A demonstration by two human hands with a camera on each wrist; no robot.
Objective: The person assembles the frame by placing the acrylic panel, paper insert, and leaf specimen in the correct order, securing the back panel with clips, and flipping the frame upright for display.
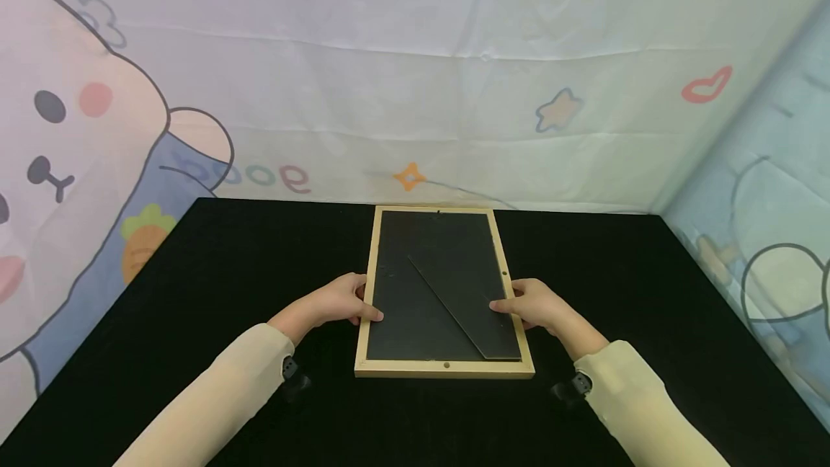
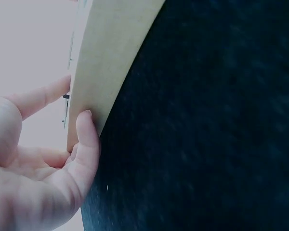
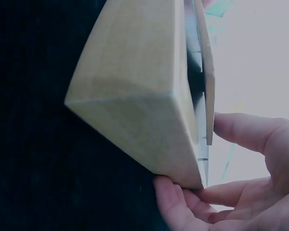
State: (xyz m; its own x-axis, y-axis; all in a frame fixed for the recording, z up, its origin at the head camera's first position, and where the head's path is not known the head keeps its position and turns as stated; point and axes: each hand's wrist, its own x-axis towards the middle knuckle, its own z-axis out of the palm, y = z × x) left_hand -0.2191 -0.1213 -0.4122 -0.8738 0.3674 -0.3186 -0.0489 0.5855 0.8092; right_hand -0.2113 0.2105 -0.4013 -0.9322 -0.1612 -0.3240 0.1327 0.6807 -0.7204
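Note:
A picture frame (image 1: 447, 370) with a pale wooden border lies back side up, its black backing board (image 1: 398, 316) showing. A dark easel stand (image 1: 470, 301) with a slanted edge sits on that board. My left hand (image 1: 337, 301) grips the left border, thumb over the top; in the left wrist view its fingers bend against the wooden side (image 2: 111, 53). At the opposite border, my right hand (image 1: 534, 303) holds the frame from below, its thumb on the stand. Seen from the right wrist, the stand's edge (image 3: 210, 106) rises slightly off the back beside the thumb.
A black-covered table (image 1: 279, 251) lies under the frame. Behind it hangs a pale cloth (image 1: 421, 92) printed with a cartoon animal, a star and hearts; another printed cloth (image 1: 765, 186) hangs at the right. Small dark wrist devices (image 1: 581, 383) sit at the sleeves.

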